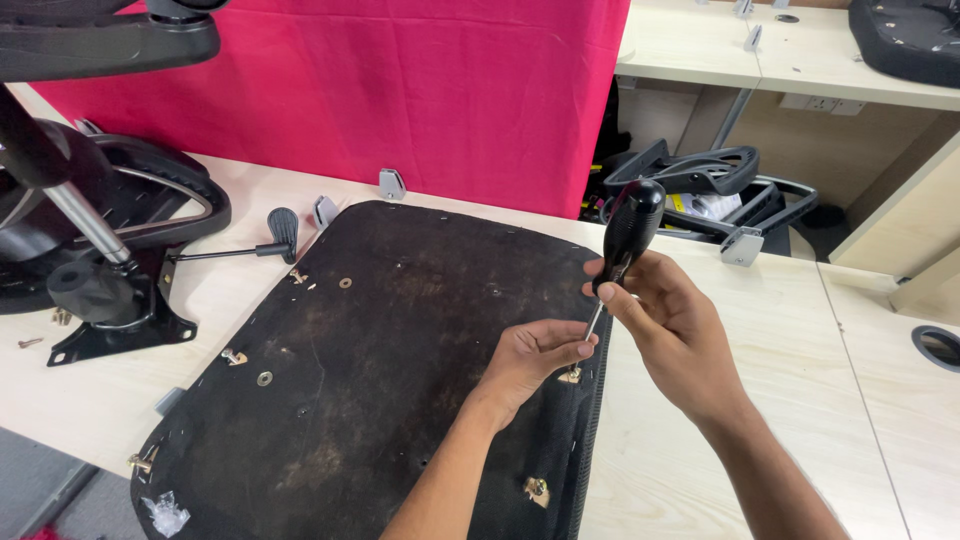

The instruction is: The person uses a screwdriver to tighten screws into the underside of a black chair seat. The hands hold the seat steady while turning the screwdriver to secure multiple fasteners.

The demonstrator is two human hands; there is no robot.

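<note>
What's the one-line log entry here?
right hand: grips screwdriver | left hand: fingers steady its tip | tip: at screw on seat base

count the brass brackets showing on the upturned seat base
5 brass brackets: upper left edge, left edge, lower left corner, under the screwdriver tip, lower right. The hands may hide more.

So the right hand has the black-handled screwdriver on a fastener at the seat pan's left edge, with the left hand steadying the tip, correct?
Not quite. The head view shows the fastener at the right edge of the seat pan, not the left. The rest holds: the right hand grips the black-handled screwdriver and the left hand steadies its tip.
</note>
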